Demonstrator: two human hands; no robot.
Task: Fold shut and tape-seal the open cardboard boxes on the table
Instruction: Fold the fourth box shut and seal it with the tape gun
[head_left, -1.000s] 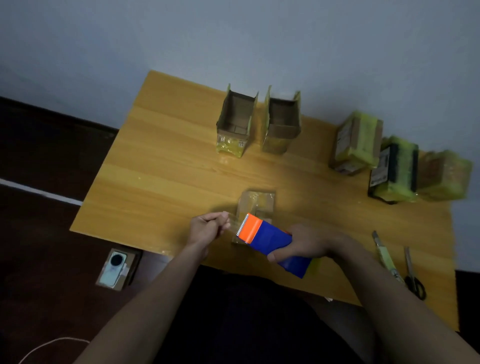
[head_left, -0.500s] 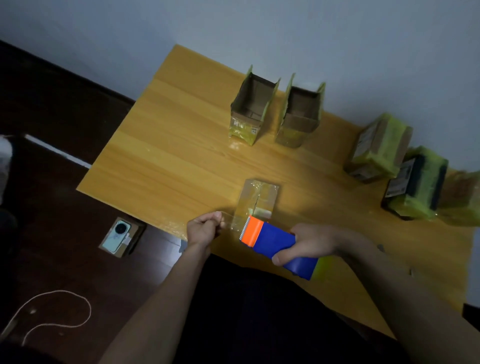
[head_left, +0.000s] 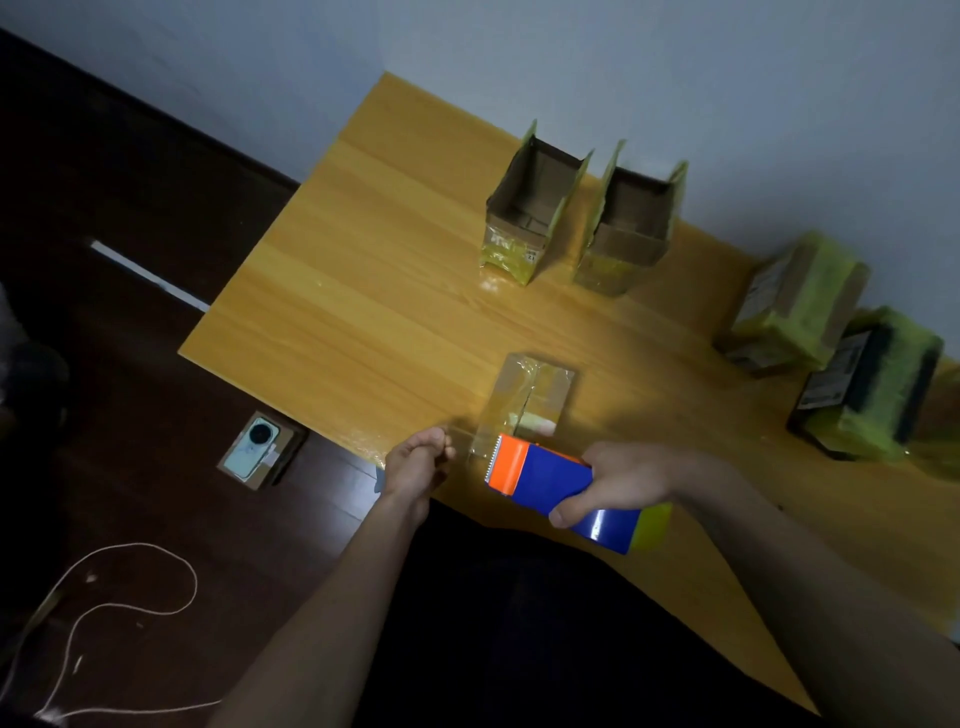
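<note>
Gripping the blue and orange tape dispenser (head_left: 558, 491), the right hand (head_left: 626, 480) has fingers and thumb curled round its body, the serrated orange end pointing toward the left hand (head_left: 418, 462), whose fingers are pinched together just beside the closed box (head_left: 527, 402); clear tape seems stretched between them, though it is too faint to be sure. That small box, flaps folded down and glossy with tape, sits near the front edge of the wooden table (head_left: 363, 291), touching the dispenser's far side in this view. Two open boxes (head_left: 530, 218) stand upright side by side near the back edge, flaps raised, the second (head_left: 631, 228) just right of the first. Two more boxes wrapped in yellow-green tape, one (head_left: 795, 306) and another (head_left: 872, 384), lie toward the right edge, well apart from the hands. Nothing lies between the hands and the closed box. On the dark floor to the left sit a small carton with a phone on it (head_left: 257, 452) and a loose white cord (head_left: 130, 582); a pale wall (head_left: 623, 62) rises behind the table
</note>
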